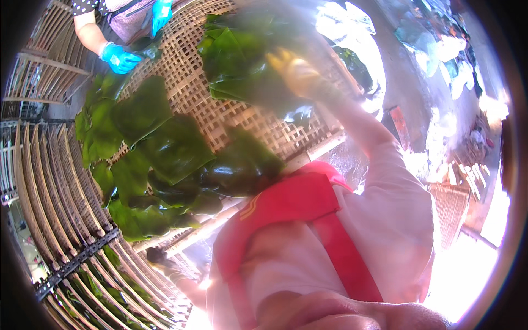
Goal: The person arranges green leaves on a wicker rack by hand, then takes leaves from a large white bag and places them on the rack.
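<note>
A woven bamboo tray (181, 82) lies in front of me, spread with large, glossy, dark green leaf-like sheets (170, 148). My right hand (291, 69), in a yellowish glove, reaches over a group of these sheets at the tray's far right. Its fingers look stretched apart, though glare and motion soften them, and no object shows in them. At the lower left, my left hand (159, 257) is beside the tray's near edge, near the racked trays. A dark patch shows at its end; its fingers cannot be made out.
Across the tray, another person's blue-gloved hand (120, 58) is near the sheets. Stacked bamboo trays on a rack (60, 192) stand at the left, some holding green sheets. A bright white basin-like shape (379, 71) with green inside is at the right, beside a wicker basket (448, 209).
</note>
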### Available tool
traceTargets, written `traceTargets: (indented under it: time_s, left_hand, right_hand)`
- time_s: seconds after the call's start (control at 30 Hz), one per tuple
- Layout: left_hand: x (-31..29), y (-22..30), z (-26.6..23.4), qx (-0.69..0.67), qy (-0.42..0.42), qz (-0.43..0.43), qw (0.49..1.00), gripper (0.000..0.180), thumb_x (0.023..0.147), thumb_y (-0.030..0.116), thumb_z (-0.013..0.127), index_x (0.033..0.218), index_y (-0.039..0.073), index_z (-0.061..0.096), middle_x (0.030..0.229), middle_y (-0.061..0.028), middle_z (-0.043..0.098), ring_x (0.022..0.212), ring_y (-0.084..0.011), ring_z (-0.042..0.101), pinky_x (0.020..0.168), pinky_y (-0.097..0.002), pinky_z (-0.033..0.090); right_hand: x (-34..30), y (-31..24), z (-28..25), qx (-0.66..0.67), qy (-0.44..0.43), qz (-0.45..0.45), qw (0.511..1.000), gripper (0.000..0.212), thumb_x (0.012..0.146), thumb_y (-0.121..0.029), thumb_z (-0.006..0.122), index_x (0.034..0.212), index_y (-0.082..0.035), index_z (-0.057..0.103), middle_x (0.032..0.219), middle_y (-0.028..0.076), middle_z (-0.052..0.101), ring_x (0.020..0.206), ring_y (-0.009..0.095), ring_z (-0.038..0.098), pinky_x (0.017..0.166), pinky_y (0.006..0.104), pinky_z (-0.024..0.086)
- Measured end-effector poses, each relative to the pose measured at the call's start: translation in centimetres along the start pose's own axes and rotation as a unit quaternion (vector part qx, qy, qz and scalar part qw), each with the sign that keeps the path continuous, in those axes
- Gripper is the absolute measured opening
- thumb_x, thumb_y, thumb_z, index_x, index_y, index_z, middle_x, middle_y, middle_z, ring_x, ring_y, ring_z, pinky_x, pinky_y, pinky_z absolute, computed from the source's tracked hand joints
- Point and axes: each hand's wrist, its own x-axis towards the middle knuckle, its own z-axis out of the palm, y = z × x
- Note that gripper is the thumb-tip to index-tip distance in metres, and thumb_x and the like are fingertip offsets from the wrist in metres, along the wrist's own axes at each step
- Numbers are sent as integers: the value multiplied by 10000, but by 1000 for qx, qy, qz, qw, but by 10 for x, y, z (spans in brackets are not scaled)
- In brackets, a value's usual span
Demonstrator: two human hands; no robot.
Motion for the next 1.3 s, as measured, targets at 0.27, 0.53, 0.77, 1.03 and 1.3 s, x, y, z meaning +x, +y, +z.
traceTargets:
  time_s: [0.27, 0.53, 0.77, 1.03, 1.3]
  left_hand:
    - [-90, 194, 171, -180, -354, 65, 915, 624, 927, 481, 410, 1355, 27, 430, 1331, -132, 505, 1147, -279, 537, 961, -384, 417]
    - [-151, 305, 401, 201, -257, 510, 796, 561, 865, 351, 596, 1286, 1, 478, 1235, -229, 529, 1134, -366, 524, 995, -407, 417]
    - [-115, 346, 456, 362, -313, 482, 734, 275, 837, 250, 585, 1086, 134, 606, 1059, -177, 611, 959, -378, 596, 809, -426, 502]
    - [-108, 346, 437, -277, -453, 31, 847, 130, 841, 85, 617, 971, 75, 616, 900, -64, 635, 828, -192, 616, 750, -309, 497]
    - [-149, 362, 378, -383, -547, 53, 742, 168, 881, 39, 590, 1040, 71, 546, 927, -39, 588, 856, -127, 565, 748, -271, 494]
  right_hand:
    - [141, 38, -23, 71, 84, -6, 994, 236, 883, -115, 469, 1083, -106, 595, 1058, 121, 642, 966, 311, 633, 776, 408, 527]
    - [149, 165, 6, -69, 53, 2, 996, 280, 862, -110, 523, 1135, -66, 568, 971, 142, 654, 861, 272, 644, 748, 411, 521]
    - [92, 125, 1, -165, 57, -24, 984, 699, 785, -104, 579, 1428, -66, 310, 1344, 235, 450, 1184, 362, 495, 943, 386, 456]
    - [47, 54, 63, 116, 124, -36, 985, 819, 820, -379, 607, 1428, 26, 237, 1307, 269, 436, 1128, 371, 496, 971, 383, 424]
    - [3, 24, 50, 426, 189, -104, 879, 590, 850, -268, 594, 1317, 21, 379, 1233, 211, 512, 1094, 307, 531, 940, 371, 442]
